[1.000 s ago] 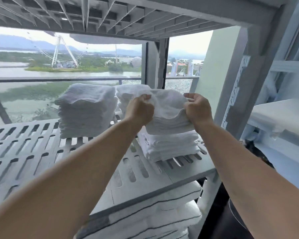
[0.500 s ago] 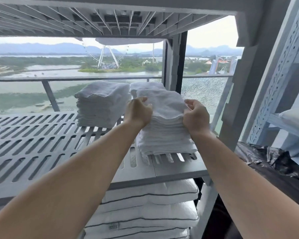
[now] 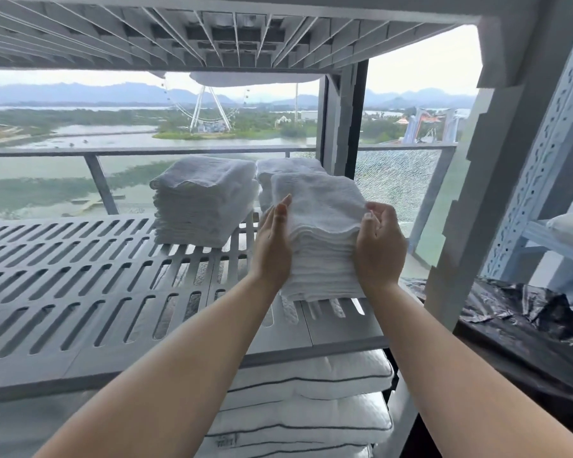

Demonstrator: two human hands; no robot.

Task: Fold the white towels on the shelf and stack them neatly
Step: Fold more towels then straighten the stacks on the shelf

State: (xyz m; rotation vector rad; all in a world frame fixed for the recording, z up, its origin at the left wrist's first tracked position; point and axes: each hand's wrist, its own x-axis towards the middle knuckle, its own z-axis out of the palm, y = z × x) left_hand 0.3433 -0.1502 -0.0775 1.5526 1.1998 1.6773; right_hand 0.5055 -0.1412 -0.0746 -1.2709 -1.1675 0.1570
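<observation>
Slatted shelf (image 3: 80,292): three white towel stacks. Front stack (image 3: 325,259) near right end, top towel (image 3: 315,196) now lying flat. Left hand (image 3: 273,239) no longer grips, straight fingers against stack's left side. Right hand (image 3: 379,246), fingers loosely curled, holds nothing, against right side.

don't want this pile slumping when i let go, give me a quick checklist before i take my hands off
1. Top towel lies flat on the near towel stack: ok.
2. Left hand flat against the stack's left side: ok.
3. Right hand free of the top towel's edge: cannot tell, its fingers curl there.
4. Front edges of the upper layers flush: not ok, they look wavy.
5. Stack sits fully on the slotted shelf: ok.
6. Gap to the left towel stack: ok.
</observation>
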